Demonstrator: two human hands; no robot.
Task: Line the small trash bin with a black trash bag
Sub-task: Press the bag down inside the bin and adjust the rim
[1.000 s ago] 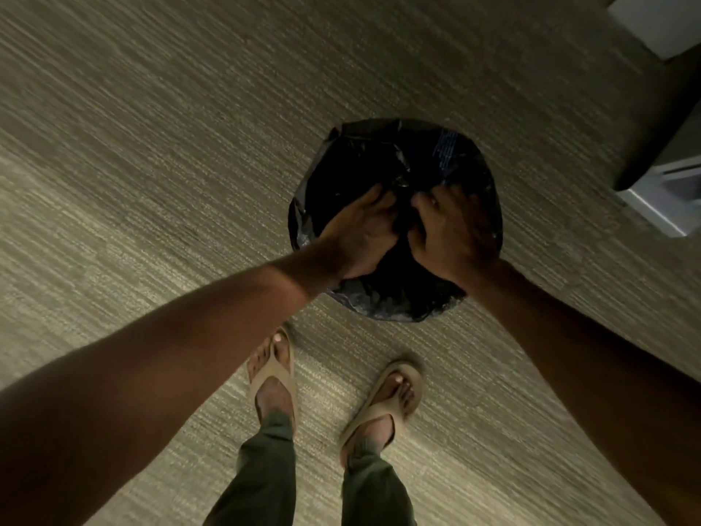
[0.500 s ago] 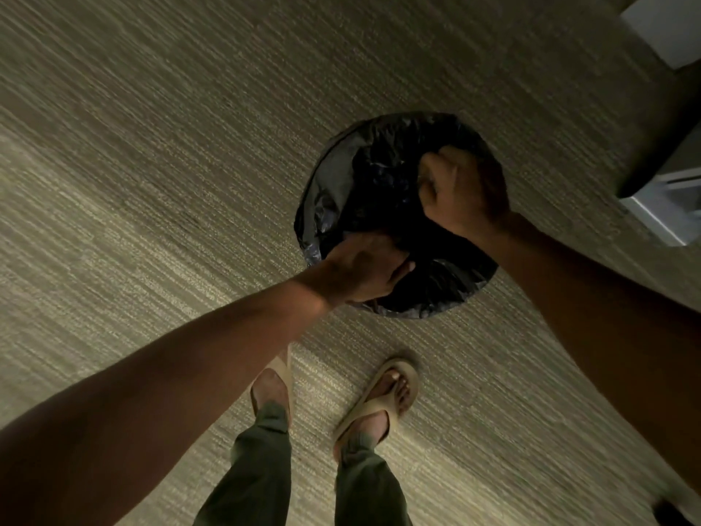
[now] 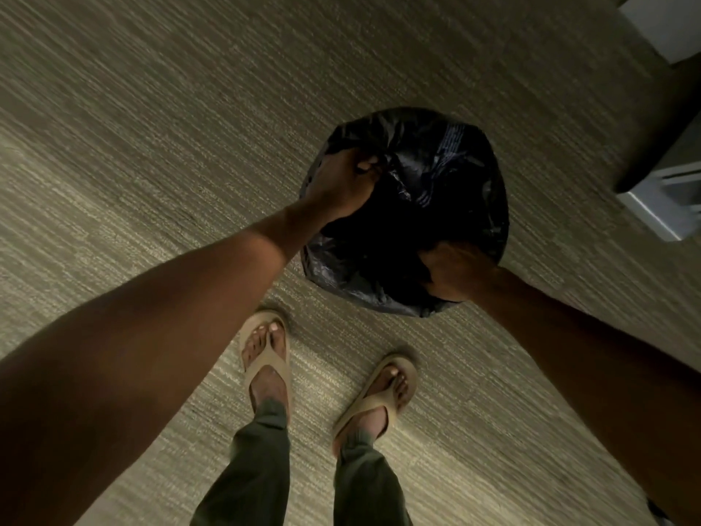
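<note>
I stood over the small trash bin (image 3: 489, 237), which sat on the carpeted floor (image 3: 189, 146) a little right of the frame's centre, just above my two sandalled feet. The black trash bag (image 3: 447, 165) was already in it, its plastic draped over the round rim all the way around, so none of the bin's own wall showed from above.

My hands had moved apart. A moment before they were side by side near the middle of the bag's mouth; half a second before, my left was at the lower edge and my right at the upper right. Now my left hand (image 3: 343, 184) was at the upper left of the rim, its fingers (image 3: 366, 165) closed on a gathered fold of plastic. My right hand (image 3: 455, 271) had dropped to the lower right of the rim, curled over the edge there. It was in deep shadow, so I could not tell whether it was pinching the plastic or only pressing on it.

With hands on opposite sides, I judged I was stretching and settling the bag's mouth around the rim, which put the lining near its end. The centre of the bag looked dark and sunken, as if it hung down inside. The plastic at the upper right stayed wrinkled and loose, so some smoothing probably remained.

Pale furniture (image 3: 660, 206) stood at the right edge of the frame, well apart from the bin.
</note>
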